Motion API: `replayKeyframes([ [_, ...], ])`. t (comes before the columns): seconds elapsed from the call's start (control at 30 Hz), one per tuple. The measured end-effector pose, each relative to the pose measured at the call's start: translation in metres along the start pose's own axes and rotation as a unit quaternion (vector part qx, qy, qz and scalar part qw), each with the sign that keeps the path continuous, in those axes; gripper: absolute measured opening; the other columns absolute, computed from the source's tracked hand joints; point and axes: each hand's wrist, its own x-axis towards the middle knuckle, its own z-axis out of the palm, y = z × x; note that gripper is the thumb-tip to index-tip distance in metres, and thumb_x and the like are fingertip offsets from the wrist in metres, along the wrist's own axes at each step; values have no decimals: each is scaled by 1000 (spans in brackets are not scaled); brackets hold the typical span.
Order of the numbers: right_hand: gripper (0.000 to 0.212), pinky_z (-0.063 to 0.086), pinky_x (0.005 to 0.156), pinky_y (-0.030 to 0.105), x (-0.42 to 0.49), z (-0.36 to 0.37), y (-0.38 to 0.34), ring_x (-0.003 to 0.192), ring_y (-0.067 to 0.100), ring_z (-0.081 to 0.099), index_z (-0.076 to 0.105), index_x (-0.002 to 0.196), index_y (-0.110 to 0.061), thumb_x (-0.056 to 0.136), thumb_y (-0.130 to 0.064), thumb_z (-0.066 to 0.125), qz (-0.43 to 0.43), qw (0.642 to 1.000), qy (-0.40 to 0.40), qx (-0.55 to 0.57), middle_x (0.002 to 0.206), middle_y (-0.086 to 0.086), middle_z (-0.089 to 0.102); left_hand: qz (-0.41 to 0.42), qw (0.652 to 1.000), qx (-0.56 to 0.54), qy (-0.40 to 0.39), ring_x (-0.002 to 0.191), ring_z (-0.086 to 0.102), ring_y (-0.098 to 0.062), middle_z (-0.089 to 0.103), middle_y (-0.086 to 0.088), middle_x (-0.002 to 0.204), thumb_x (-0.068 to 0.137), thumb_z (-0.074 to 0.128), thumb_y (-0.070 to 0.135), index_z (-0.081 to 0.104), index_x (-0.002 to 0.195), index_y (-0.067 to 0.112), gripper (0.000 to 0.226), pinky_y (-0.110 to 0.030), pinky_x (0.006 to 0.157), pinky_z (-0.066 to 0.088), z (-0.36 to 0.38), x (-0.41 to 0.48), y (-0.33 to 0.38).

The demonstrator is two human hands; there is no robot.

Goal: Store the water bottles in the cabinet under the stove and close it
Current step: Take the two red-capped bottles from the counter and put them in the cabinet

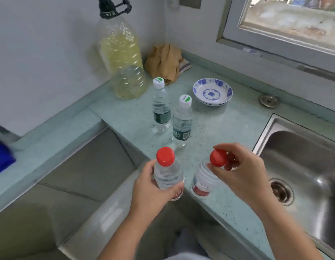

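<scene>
Soft daylight from the window (286, 21), glare in the sink (303, 162), blurred, bowed edges.

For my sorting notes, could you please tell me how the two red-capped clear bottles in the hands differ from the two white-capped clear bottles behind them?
The red-capped clear plastic bottles have plain red caps; the white-capped clear plastic bottles have white caps marked green. The red-capped pair is gripped, one in the left hand, one at its cap by the right hand; the white-capped pair stands untouched on the pale green countertop. Labels are red versus dark green. All four are upright, capped and clear.
</scene>
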Motion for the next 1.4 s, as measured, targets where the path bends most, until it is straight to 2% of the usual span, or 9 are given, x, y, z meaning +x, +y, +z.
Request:
replayKeyframes([
  [0.17,36,45,61,15,-21,51,-46,71,11,55,64,83,-23,58,-2,79,-57,997,-46,21,75,-6,61,-18,994,-35,99,84,64,0,68,14,95,52,87,13,57,98,32,58,-16,73,51,-65,-40,-24],
  [0.27,34,45,60,13,-43,81,-78,68,10,56,66,84,-22,58,-4,79,-96,993,-66,29,76,-8,60,-25,986,-41,161,79,63,6,67,17,91,51,87,10,56,92,36,57,-7,65,47,-109,-76,-39],
  [0.43,39,43,58,6,-93,126,-138,69,8,57,62,84,-30,57,-6,80,-139,984,-106,47,76,-14,60,-46,963,-59,258,78,64,3,68,11,92,52,86,9,57,96,31,57,-10,67,50,-183,-146,-68],
  [0.6,45,43,58,5,-142,173,-197,68,15,57,58,79,-39,58,-6,80,-167,963,-185,104,73,-11,62,-48,928,-51,366,73,59,16,63,20,85,53,86,6,53,87,37,57,-2,62,43,-242,-213,-78],
  [0.7,47,45,59,6,-170,200,-231,68,16,57,58,78,-39,59,-2,79,-196,937,-258,133,74,-6,62,-66,899,-55,428,75,58,16,62,22,87,53,87,11,53,88,38,56,-3,63,45,-266,-249,-88],
  [0.83,40,43,64,3,-196,231,-266,71,-2,56,61,82,-35,61,-5,79,-239,889,-356,157,79,-15,62,-100,847,-74,516,78,58,14,62,19,89,53,86,13,56,97,26,55,-3,62,44,-283,-295,-105],
  [1.1,37,39,71,1,-244,281,-328,79,-10,52,62,89,-28,62,-10,77,-361,763,-506,178,86,-21,59,-186,701,-64,686,94,61,-14,65,9,100,57,85,14,55,97,36,55,-34,80,51,-288,-388,-127],
  [1.23,37,38,70,1,-274,307,-346,77,-13,51,62,89,-28,62,-9,78,-368,726,-553,180,87,-21,59,-208,650,-63,728,95,58,-7,61,16,100,57,84,14,52,94,39,56,-26,76,46,-289,-423,-135],
  [1.4,34,39,66,1,-327,345,-369,76,-10,52,63,88,-26,63,-7,77,-383,691,-591,160,86,-17,60,-228,605,-85,758,95,58,-7,62,11,100,58,85,14,54,105,26,57,-18,71,43,-309,-463,-161],
])
